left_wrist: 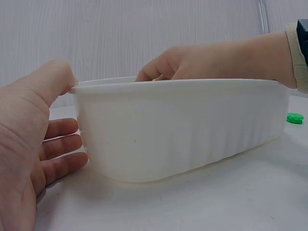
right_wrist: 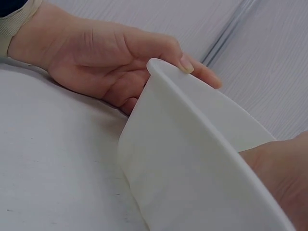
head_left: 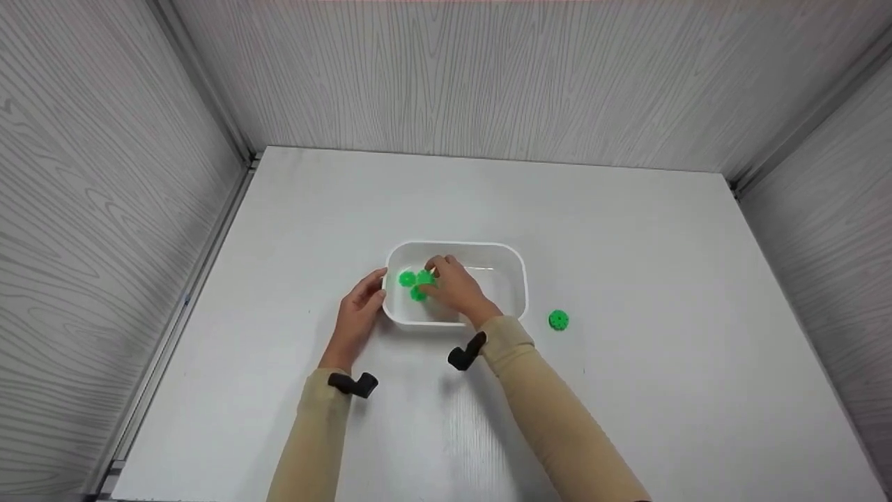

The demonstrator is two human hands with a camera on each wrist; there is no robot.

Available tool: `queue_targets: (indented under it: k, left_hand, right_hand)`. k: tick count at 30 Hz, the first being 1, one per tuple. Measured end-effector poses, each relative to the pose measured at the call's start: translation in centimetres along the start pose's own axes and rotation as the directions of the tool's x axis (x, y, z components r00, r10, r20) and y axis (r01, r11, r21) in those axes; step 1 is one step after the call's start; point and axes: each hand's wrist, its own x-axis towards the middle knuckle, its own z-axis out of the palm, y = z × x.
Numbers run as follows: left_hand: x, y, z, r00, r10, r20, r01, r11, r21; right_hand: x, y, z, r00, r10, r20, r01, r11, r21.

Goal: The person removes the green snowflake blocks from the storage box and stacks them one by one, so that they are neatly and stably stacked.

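Note:
A white container point(head_left: 491, 324) holds three green discs on its left side, one of them a green disc point(head_left: 407, 279) near the left wall. The left hand point(head_left: 357, 317) grips the container's left end, its thumb over the rim and its other fingers along the outer wall in the left wrist view. Inside the container, the right hand point(head_left: 460, 289) has thumb and fingertips around another green disc point(head_left: 425, 277); the third green disc point(head_left: 418, 293) lies just below it. The container's wall hides the right fingertips in both wrist views.
Another green piece point(head_left: 558, 320) lies on the white table point(head_left: 655, 362), to the right of the container. It also shows at the right edge of the left wrist view. Wood-grained panels point(head_left: 488, 84) stand behind the table and at both sides.

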Motion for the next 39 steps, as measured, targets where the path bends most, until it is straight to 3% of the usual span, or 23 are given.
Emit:
queue_targets:
  k: [8, 15, 19, 29, 39]
  left_hand:
    - [0.0, -0.3, -0.2, 1.0, 0.02, -0.003, -0.02, 1.0, -0.014]
    - [0.7, -2.7, -0.5, 0.999, 0.016, -0.031, -0.017, 0.999, -0.034]
    - [0.9, -3.2, -0.4, 0.999, 0.029, -0.041, -0.03, 0.999, -0.021]
    - [1.0, -3.2, -0.4, 0.998, 0.033, -0.047, -0.033, 0.999, 0.004]
    - [0.9, -2.8, -0.3, 0.999, 0.037, -0.015, -0.038, 0.998, -0.041]
  right_hand:
    - [-0.6, -0.3, -0.6, 1.0, -0.029, -0.008, 0.029, 1.0, 0.013]
    - [-1.2, -0.1, -0.9, 0.996, -0.077, -0.04, 0.079, 0.997, 0.027]
    - [-1.6, 0.2, -1.1, 0.994, -0.092, -0.053, 0.093, 0.996, 0.016]
    - [-2.7, 0.5, -2.0, 0.995, -0.083, -0.05, 0.086, 0.995, 0.053]
    - [-3.8, 1.0, -2.5, 0.99, -0.096, -0.101, 0.105, 0.99, 0.089]
